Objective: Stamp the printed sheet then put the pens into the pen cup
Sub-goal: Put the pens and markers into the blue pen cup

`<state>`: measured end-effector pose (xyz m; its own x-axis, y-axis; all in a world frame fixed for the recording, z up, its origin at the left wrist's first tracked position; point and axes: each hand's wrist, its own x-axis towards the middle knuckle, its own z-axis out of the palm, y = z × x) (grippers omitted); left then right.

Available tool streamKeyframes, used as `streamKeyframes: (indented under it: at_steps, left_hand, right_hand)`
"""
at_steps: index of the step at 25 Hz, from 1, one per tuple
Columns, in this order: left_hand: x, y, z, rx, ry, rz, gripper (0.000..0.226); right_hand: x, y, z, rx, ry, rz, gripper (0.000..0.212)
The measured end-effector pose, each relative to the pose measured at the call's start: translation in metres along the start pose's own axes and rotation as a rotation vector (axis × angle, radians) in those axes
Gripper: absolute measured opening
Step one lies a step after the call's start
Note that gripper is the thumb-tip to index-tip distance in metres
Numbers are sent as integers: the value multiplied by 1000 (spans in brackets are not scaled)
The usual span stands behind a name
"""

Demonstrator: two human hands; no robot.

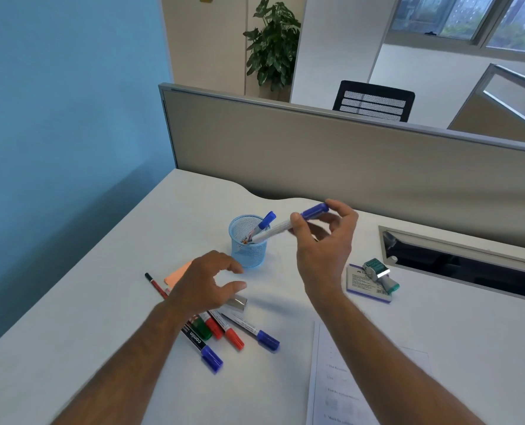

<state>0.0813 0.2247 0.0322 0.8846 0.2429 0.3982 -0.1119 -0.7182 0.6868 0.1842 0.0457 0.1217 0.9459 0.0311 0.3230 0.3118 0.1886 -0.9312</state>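
Head view, frame centre: the right hand (325, 240) pinches a blue-capped marker (289, 223) between thumb and fingers, its white end over the rim of the blue mesh pen cup (249, 251), which already holds one blue-capped pen (262, 223). Lower left of centre, the left hand (206, 285) hovers with loosely curled fingers, holding nothing, above the loose markers (233, 334) on the white desk (101, 332). The printed sheet (347, 381) lies at lower right, with the stamp (381, 276) on a small pad at mid-right.

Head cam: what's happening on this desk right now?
A person is loading markers into the blue mesh pen cup. The right hand pinches a blue-capped marker, its tail end at the cup's rim; another blue-capped marker already stands inside. The left hand hovers, fingers loosely curled, over the loose markers on the desk. The stamp lies on a small booklet, and the printed sheet lies at the near right.
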Motion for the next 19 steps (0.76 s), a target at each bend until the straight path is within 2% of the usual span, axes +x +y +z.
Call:
streamKeyframes:
  at_steps: [6, 11, 16, 19]
  left_hand:
    - [1, -13, -5, 265, -362, 67, 31]
    - [-4, -2, 6, 334, -474, 124, 42]
    - [-7, 0, 16, 416, -588, 161, 35]
    - [-10, -1, 20, 408, -565, 181, 31]
  right_hand:
    - [12, 15, 14, -462, -284, -323, 43]
    - [9, 39, 16, -777, -459, -529, 23]
    - [5, 51, 15, -943, -434, -554, 23]
    - [7, 55, 10, -972, -429, -588, 19]
